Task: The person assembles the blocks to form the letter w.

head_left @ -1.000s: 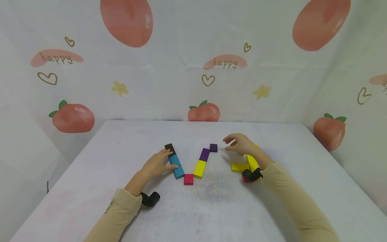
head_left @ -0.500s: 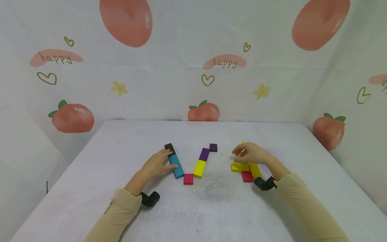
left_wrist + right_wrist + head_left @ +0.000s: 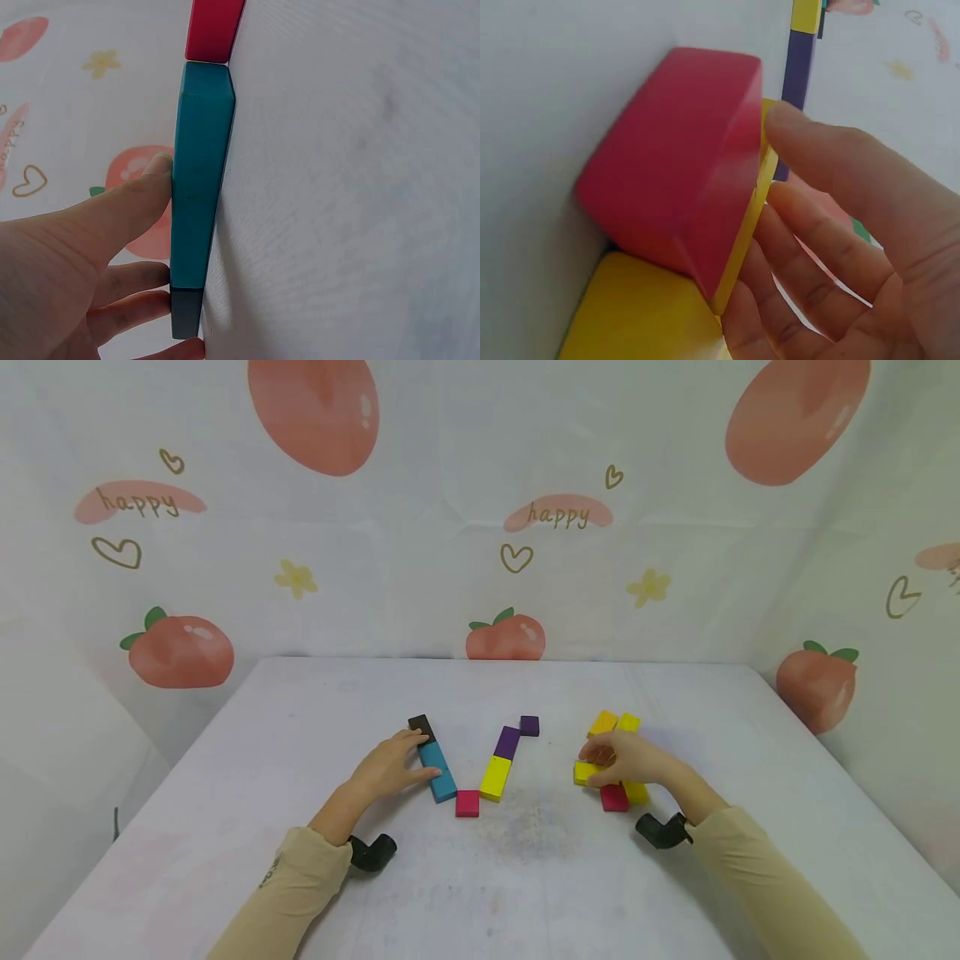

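Note:
My left hand (image 3: 386, 767) rests on a row of blocks. Its fingertips lie at the black block (image 3: 422, 728), and its thumb touches the blue blocks (image 3: 438, 772). At the right, my right hand (image 3: 633, 757) reaches down over a small cluster and pinches a yellow block (image 3: 583, 772) between thumb and fingers. In the right wrist view the thumb tip is on that block's edge, with the fingers behind it. A red block (image 3: 671, 150) sits close in front, partly hiding the yellow one.
A red block (image 3: 467, 803) lies at the bottom of a V-shaped row. Its right arm has a yellow piece (image 3: 495, 778), a purple block (image 3: 507, 743) and a dark purple cube (image 3: 529, 726). More yellow blocks (image 3: 603, 723) lie behind my right hand. A printed cloth (image 3: 405, 568) hangs behind the table.
My right hand has moved right and toward me, from beside the dark purple cube to the cluster, and down onto a yellow block. The left hand has stayed in place.

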Action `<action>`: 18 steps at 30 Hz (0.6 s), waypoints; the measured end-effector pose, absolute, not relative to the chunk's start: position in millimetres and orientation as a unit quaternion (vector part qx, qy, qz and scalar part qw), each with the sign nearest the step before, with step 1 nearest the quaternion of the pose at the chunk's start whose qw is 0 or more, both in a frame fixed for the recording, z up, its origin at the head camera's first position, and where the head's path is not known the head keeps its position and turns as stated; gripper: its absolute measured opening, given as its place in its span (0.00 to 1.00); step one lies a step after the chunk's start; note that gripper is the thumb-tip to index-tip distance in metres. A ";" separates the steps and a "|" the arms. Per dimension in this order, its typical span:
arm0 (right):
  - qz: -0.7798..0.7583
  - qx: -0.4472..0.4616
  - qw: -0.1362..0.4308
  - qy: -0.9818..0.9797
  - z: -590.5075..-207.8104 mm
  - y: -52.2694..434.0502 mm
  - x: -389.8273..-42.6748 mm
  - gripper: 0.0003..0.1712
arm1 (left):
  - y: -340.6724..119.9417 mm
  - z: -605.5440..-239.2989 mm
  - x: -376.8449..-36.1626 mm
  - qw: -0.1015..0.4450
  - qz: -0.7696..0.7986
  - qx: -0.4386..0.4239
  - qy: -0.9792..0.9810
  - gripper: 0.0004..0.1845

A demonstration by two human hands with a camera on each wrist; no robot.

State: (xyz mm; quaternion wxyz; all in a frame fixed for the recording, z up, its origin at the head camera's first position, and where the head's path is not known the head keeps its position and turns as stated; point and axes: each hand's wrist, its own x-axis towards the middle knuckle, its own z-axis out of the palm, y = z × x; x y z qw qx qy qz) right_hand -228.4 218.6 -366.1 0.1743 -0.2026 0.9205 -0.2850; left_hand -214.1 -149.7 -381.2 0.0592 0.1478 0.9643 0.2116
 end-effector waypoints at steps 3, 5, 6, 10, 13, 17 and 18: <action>-0.277 -0.200 0.172 0.924 -367.6 218.3 -228.0 0.18 | -149.9 -380.7 -213.7 0.058 0.212 0.146 0.965 0.35; -0.272 -0.201 0.168 0.926 -368.3 218.2 -227.7 0.17 | -150.0 -380.7 -213.6 0.059 0.211 0.146 0.965 0.35; -0.271 -0.203 0.165 0.926 -368.6 218.2 -227.6 0.17 | -150.0 -380.7 -213.6 0.058 0.211 0.147 0.965 0.35; -0.269 -0.212 0.157 0.926 -369.3 218.1 -226.8 0.16 | -150.3 -381.1 -213.9 0.057 0.211 0.149 0.964 0.35; -0.269 -0.217 0.153 0.926 -369.5 217.7 -226.0 0.16 | -150.8 -381.6 -214.3 0.057 0.213 0.149 0.964 0.35; -0.269 -0.225 0.147 0.925 -370.0 217.0 -225.9 0.16 | -151.1 -381.9 -214.0 0.056 0.215 0.151 0.963 0.35; -0.269 -0.227 0.145 0.924 -370.1 216.8 -226.0 0.15 | -151.1 -381.9 -213.8 0.056 0.215 0.152 0.963 0.35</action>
